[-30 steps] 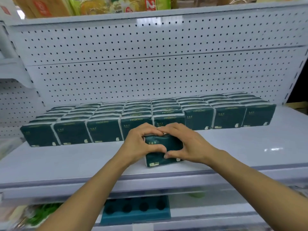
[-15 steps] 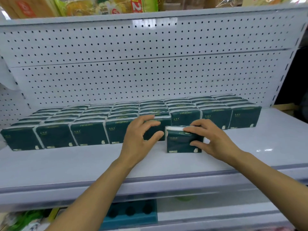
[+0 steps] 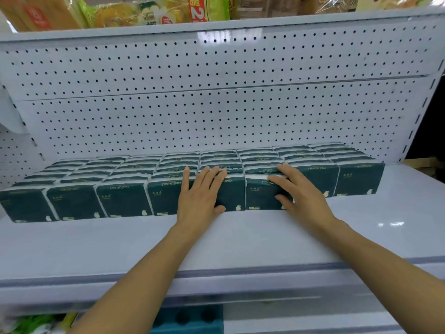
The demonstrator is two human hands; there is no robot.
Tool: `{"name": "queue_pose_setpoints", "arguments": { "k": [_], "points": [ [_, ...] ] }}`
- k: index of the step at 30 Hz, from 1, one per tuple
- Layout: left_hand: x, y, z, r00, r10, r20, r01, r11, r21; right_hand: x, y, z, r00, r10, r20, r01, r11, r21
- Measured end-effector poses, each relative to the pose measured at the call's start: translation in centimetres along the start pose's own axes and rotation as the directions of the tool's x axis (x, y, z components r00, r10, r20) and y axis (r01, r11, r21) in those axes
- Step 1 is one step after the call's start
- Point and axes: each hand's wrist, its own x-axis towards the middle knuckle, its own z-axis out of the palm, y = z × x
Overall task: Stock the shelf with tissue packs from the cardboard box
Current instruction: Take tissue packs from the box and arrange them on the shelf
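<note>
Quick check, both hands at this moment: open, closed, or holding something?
Left hand: open, straight fingers lying over a front-row tissue pack.
Right hand: open, fingers spread on the neighbouring tissue pack, thumb against its front.

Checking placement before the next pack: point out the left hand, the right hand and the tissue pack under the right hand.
left hand (image 3: 201,196), head view, on the back of the hand.
right hand (image 3: 301,191), head view, on the back of the hand.
tissue pack (image 3: 261,196), head view, on its dark green front face.
</note>
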Motion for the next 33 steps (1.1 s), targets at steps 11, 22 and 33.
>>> {"name": "queue_pose_setpoints", "arguments": {
  "k": [11, 22, 33],
  "points": [
    [0.4, 0.6, -1.4, 0.989, -0.049, 0.137, 0.055, 0.998, -0.037, 0.9, 0.2, 0.3, 1.0, -0.026, -0.005, 0.025, 0.995, -0.096],
    [-5.5, 2.5, -6.7, 0.965, -0.242, -0.099, 0.221, 0.958, -0.185, -2.0, -8.1, -2.4, 0.999, -0.015, -0.036, 0.014, 0.999, -0.043],
    [-24.2, -3.8, -13.3, 0.894, -0.438, -0.095, 0.439, 0.898, -0.012, -4.7, -24.6, 2.0, 0.94, -0.339, -0.034, 0.338, 0.916, 0.216]
  ]
}}
